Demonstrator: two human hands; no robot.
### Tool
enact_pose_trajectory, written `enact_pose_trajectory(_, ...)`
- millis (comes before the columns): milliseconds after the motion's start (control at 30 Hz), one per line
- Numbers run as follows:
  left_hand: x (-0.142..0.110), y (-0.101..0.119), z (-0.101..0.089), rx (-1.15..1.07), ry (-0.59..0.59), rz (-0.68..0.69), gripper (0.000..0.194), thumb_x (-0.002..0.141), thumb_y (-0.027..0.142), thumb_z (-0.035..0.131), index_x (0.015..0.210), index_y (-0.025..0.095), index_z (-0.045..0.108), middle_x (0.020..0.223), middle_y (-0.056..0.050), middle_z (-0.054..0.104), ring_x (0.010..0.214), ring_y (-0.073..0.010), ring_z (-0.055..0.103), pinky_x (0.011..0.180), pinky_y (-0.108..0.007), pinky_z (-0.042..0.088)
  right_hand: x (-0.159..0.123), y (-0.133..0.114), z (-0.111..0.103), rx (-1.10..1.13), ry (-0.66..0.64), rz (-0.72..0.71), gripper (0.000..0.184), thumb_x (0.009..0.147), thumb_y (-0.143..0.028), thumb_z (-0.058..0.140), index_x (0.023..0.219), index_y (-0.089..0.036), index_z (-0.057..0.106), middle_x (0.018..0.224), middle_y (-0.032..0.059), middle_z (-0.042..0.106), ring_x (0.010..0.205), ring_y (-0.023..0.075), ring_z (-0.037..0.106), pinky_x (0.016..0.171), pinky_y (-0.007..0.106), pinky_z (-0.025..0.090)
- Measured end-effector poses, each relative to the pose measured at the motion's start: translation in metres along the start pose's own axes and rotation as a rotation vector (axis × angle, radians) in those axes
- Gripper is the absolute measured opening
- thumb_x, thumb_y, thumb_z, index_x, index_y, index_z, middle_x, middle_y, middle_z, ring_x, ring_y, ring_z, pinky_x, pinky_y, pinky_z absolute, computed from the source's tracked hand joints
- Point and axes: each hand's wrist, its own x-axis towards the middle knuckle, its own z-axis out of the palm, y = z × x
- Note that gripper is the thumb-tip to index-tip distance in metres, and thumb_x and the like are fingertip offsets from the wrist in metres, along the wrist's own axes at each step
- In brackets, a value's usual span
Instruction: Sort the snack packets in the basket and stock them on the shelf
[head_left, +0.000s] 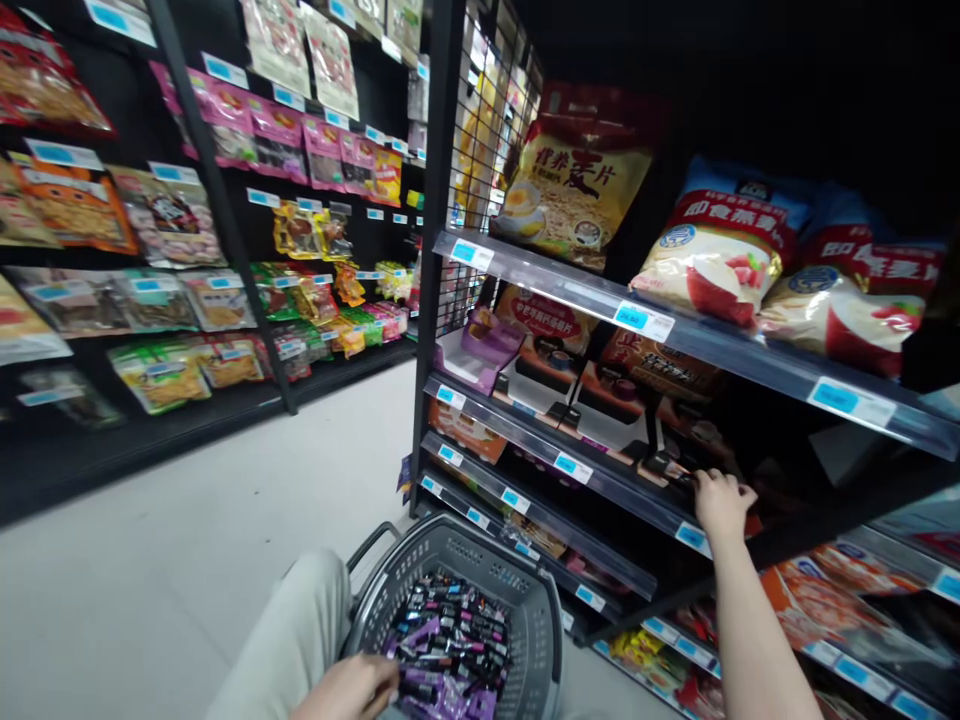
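My right hand (721,507) reaches into the front of an open display box (675,450) on the middle shelf. Its fingers are pinched together beside a small dark item, too unclear to name. Down at the left side of a grey plastic shopping basket (536,640) is my left hand (364,685), fingers curled closed against the packets. What it grips, if anything, is hidden. Many slim stick packets (457,640), black and purple, lie heaped in the basket. A purple display box (487,345) and black-and-white open boxes (607,405) stand along the same shelf, left of my right hand.
Bags of cereal (574,190) and oatmeal (716,250) sit on the shelf above, whose clear front edge (720,345) juts out. Snack bags hang on the left rack (281,390). My knee (315,600) is beside the basket, over pale floor (165,560).
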Motion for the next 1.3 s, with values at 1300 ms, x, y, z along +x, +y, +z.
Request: enact_pose_trajectory(1300,-0.03,0.093,-0.095,-0.701,-0.222,0.26,0.029,0.058,0.03,0.066,0.085,0.02,0.065,0.094,-0.005,0.061,0.095,-0.0217,0.051,0.085,-0.03,0.036,-0.256,-0.18,-0.154,2.04,-0.876,0.552,0.034,0.068,-0.041,0.055,0.092,-0.017,0.052,0.064,0.0057,0.061,0.045,0.0145,0.054,0.04,0.024,0.041)
